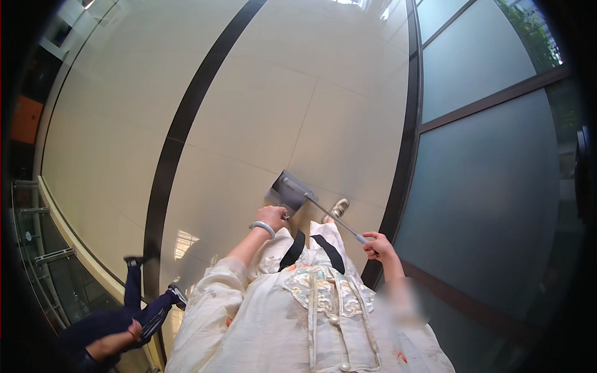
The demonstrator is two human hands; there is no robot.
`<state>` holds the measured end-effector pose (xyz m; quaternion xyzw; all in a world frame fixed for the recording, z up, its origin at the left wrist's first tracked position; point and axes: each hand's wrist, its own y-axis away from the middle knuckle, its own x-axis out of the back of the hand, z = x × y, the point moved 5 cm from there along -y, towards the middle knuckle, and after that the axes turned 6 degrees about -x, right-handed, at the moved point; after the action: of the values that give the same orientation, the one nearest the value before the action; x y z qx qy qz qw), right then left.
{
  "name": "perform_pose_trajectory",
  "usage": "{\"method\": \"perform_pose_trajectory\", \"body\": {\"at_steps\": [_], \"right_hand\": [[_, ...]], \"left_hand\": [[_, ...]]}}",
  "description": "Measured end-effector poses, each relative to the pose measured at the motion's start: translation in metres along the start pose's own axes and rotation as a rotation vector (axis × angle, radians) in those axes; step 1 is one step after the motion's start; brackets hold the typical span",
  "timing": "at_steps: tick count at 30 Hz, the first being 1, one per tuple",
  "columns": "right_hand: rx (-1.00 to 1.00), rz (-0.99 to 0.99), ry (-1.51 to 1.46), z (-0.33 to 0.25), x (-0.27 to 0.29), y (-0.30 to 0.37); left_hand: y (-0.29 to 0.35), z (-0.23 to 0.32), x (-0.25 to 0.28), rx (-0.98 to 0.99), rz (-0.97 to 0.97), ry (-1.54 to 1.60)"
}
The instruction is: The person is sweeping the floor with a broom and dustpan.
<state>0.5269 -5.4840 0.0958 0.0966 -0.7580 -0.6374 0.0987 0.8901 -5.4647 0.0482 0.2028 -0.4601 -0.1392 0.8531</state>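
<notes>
My right hand (378, 246) is closed around the grip of a long-handled grey dustpan (298, 185). Its thin handle (336, 216) slants forward and left from that hand to the pan, in front of my feet. A paler grey bar lies across the pan. Just on the near side of the pan is my left hand (271, 217), with a pale bangle (263, 228) at the wrist. Its fingers are curled in, and what they hold, if anything, I cannot make out.
Glossy beige floor tiles (249, 112) stretch ahead, crossed by a dark stripe (183, 118) on the left. Frosted glass panels (479, 186) in dark frames line the right. At the lower left another person's dark-trousered leg (146, 317) shows beside a railing (81, 239).
</notes>
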Motion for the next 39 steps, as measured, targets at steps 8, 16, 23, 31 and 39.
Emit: {"method": "perform_pose_trajectory", "body": {"at_steps": [8,16,23,31,39], "right_hand": [[0.263,0.115,-0.086,-0.090,0.033,-0.026],[0.320,0.356,0.376,-0.122,-0.004,-0.074],[0.202,-0.012,0.558,-0.093,0.094,-0.053],[0.082,-0.018,0.204,-0.142,0.187,-0.026],[0.310,0.292,0.481,-0.208,0.175,-0.110]], "left_hand": [[0.016,0.016,0.030,0.070,0.079,-0.035],[-0.008,0.064,0.031,0.188,-0.038,0.069],[-0.084,0.100,0.005,0.265,0.019,0.045],[-0.095,0.125,0.015,0.167,0.197,0.064],[-0.140,0.172,-0.010,0.058,0.045,0.079]]}}
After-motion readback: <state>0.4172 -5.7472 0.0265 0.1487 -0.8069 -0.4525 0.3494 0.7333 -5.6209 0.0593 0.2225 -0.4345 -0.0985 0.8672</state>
